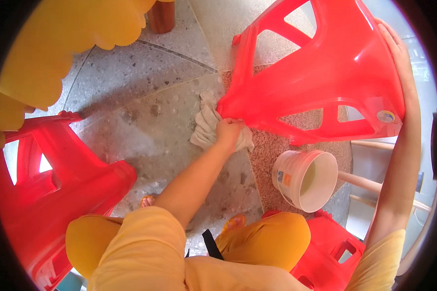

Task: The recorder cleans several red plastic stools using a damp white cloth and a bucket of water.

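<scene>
A red plastic stool [313,76] lies tipped at the upper right, with its seat side facing right. My left hand [230,132] grips a crumpled pale cloth [205,127] against the end of a stool leg, close to the floor. Around the far right edge of the same stool my right hand [393,42] holds the seat end, its fingers partly hidden behind the rim. Below the stool stands a white plastic bucket [287,178] with some cloudy liquid inside.
Another red stool [69,174] is at the left, and a further red plastic piece [324,243] lies beside my knee at the lower right. Yellow scalloped fabric [76,29] fills the upper left. Wooden rods [360,182] run right of the bucket, above the terrazzo floor [160,127].
</scene>
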The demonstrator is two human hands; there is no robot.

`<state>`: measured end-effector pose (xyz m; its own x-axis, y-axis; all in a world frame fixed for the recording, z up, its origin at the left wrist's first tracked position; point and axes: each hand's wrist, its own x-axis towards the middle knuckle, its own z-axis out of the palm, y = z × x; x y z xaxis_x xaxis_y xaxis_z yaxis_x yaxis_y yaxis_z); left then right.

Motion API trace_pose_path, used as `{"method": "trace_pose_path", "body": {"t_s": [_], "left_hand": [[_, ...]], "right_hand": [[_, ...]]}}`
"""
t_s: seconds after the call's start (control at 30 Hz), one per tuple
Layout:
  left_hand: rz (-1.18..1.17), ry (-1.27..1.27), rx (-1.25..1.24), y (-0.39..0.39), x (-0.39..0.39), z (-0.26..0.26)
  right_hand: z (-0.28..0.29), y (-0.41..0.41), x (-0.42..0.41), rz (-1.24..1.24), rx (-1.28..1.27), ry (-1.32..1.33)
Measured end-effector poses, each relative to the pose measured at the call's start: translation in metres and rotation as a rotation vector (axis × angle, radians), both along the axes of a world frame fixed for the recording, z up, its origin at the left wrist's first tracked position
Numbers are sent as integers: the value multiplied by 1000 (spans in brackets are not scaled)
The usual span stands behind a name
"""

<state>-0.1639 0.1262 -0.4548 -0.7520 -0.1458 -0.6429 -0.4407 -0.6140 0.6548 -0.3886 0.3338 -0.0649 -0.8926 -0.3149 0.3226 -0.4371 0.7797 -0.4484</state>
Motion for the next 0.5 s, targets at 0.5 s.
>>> {"method": "trace_pose_path", "body": {"t_s": [0.5], "left_hand": [[447, 80, -240, -21, 4, 34]], "right_hand": [[1, -17, 16, -36, -121, 12]]}}
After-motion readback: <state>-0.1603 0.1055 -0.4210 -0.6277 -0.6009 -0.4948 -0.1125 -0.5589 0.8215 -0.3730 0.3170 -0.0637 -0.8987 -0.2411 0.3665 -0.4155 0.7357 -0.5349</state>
